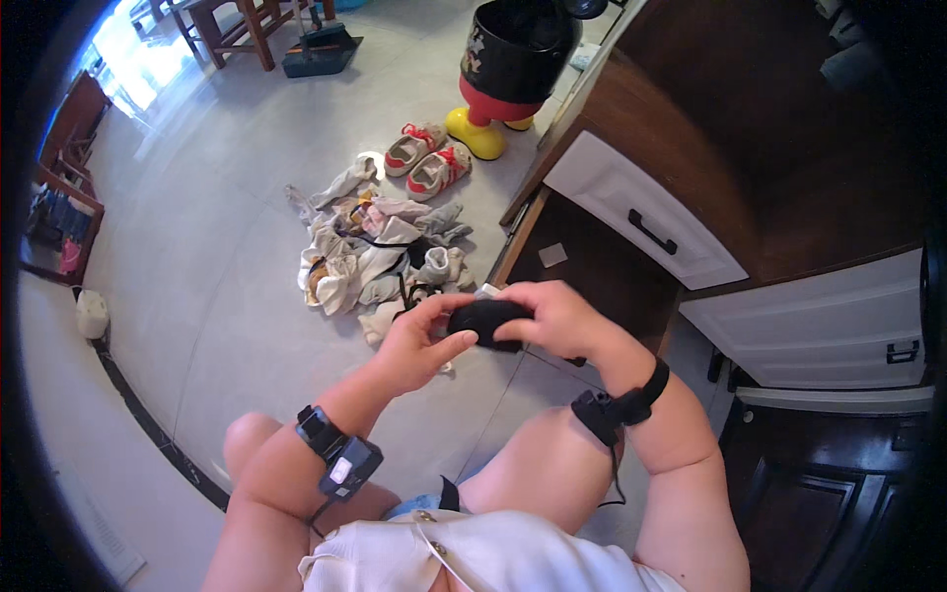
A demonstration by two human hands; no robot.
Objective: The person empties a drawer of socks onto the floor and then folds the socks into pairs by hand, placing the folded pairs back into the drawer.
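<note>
Over the floor in front of my knees, a rounded black bundled sock (488,324) is held between my two hands. My left hand (419,345) grips its left end, with the thumb along the near side. On the other end, my right hand (557,318) closes its fingers over the top and right side. Just beyond lies a loose pile of socks (380,261), mostly white, grey and beige with a few dark ones. To the right is an open, dark-bottomed drawer (602,237) with a small pale square (553,256) lying in it.
A pair of white shoes with red laces (437,170) sits beyond the pile. Behind them stands a black and red bin (513,74) on yellow feet. White cabinet fronts (809,321) line the right. A dustpan (324,51) and wooden stool (232,30) are farther back.
</note>
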